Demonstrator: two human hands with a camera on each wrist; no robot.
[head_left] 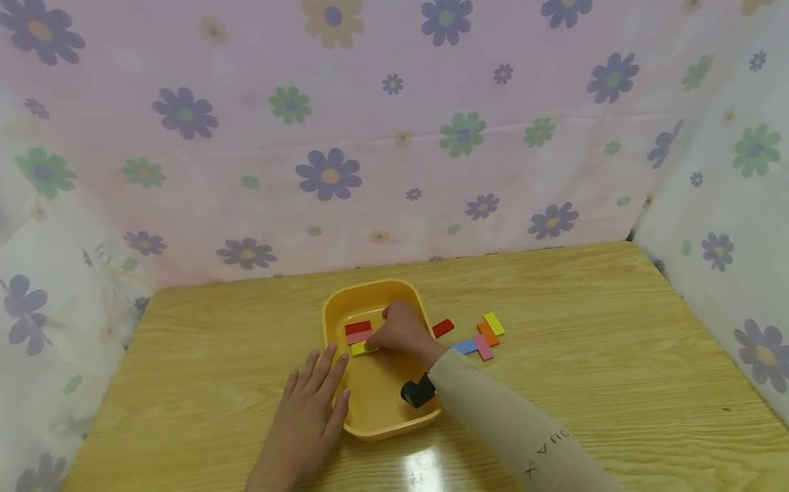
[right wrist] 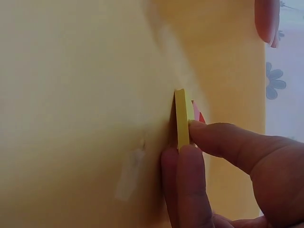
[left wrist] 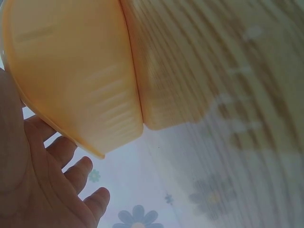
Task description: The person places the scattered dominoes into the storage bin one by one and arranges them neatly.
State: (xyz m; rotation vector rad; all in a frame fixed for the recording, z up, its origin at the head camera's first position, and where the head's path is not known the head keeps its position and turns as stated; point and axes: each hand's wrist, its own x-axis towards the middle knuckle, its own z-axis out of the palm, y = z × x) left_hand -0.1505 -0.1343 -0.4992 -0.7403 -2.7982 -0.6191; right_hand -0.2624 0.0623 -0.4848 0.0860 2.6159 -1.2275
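A yellow plastic tray (head_left: 390, 430) stands on the table. Inside it, a red block (head_left: 358, 327), a pink block (head_left: 359, 337) and a yellow block (head_left: 359, 349) lie side by side in a row. My right hand (head_left: 403, 334) reaches into the tray and pinches the yellow block, with the thumb (right wrist: 206, 135) on its face and fingertips (right wrist: 191, 164) at its end. My left hand (head_left: 309, 407) rests along the tray's left rim, its fingers extended. In the left wrist view these fingers (left wrist: 78, 173) lie beside the tray's outer wall (left wrist: 80, 85).
To the right of the tray, on the wooden table (head_left: 611, 384), are a loose red block (head_left: 443, 327), a blue block (head_left: 464, 347), a pink block (head_left: 484, 347), an orange block (head_left: 488, 334) and a yellow block (head_left: 494, 324). Flowered sheeting (head_left: 376, 114) surrounds the table's back and sides.
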